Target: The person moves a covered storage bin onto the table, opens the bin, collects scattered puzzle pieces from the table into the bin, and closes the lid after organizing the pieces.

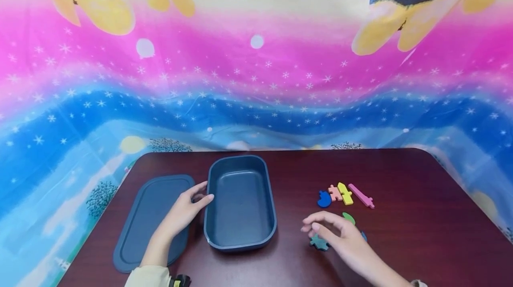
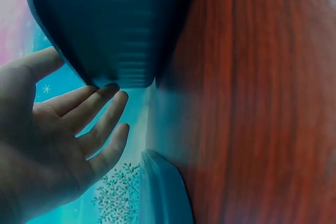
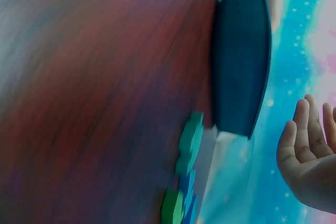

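- At the left of the table [image 1: 296, 169], a dark lid [image 1: 146, 215] lies flat, partly hidden behind the left forearm. Avoid dragging the sleeve across it.
- Right of the lid, the left hand [image 1: 186, 209] lightly pinches the left rim of the box [image 1: 240, 207]: thumb over the inner side, fingertips against the outer wall, remaining fingers spread. Moderate pressure should suffice; excess force could tilt the box.
- Mid-table, the box stands open side up, its long sides running near to far.
- Right of the box, at the near side, a dark green puzzle piece [image 1: 319, 242] lies below the right fingertips. Pinch such a piece by opposite edges.
- Farther back, a blue piece [image 1: 324, 199] and an orange piece [image 1: 334, 193] lie close together; contact between them cannot be confirmed.
- Above the near pieces, the right hand [image 1: 338, 231] hovers, fingers loosely bent and slightly apart, gripping nothing visible. Lower it squarely to avoid scattering neighbours.
- Behind it lie a yellow piece [image 1: 344, 194] and a light green piece [image 1: 349, 218], the latter partly covered.
- Farthest right, a long pink piece [image 1: 361, 195] lies slantwise; lift it near its middle for balance.
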A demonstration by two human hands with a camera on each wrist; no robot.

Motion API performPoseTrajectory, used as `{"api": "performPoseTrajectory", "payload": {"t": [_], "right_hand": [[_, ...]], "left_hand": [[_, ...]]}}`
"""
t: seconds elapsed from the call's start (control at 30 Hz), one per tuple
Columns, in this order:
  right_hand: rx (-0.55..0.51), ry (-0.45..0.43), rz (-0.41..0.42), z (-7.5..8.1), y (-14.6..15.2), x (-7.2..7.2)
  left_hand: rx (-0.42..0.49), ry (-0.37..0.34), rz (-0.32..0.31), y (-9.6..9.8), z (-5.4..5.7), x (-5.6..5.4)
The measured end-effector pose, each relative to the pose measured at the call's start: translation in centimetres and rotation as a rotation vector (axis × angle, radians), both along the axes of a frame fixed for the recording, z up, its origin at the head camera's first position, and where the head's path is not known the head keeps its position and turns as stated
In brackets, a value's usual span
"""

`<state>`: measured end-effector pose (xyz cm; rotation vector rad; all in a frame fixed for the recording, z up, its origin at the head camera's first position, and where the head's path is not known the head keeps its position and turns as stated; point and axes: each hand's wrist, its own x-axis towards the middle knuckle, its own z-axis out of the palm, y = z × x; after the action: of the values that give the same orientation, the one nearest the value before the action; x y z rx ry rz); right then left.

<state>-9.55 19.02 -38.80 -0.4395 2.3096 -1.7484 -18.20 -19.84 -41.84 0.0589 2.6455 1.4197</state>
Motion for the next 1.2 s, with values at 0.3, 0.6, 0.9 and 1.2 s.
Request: {"api": "performPoseTrajectory", "payload": {"t": [0.3,0.6,0.9,1.2], "right_hand": [[0.143,0.033,0.011,-0.6,2.7,-1.0],[0.371,0.185,0.045,-1.0,3.5,-1.6],[0.375,0.393,0.287,-2.9,4.9,-3.5],[0.500,0.486,0.352,-3.1,6.0,-4.8]], "left_hand": [[0.040,0.000,-0.052,0.6,0.1,0.0],[0.094,-0.004,-0.078,-0.1,-0.1,0.1],[0.111,-0.041,-0.125,-0.1,-0.4,0.4],[0.101,-0.030,-0.122,0.0,0.0,0.7]]}}
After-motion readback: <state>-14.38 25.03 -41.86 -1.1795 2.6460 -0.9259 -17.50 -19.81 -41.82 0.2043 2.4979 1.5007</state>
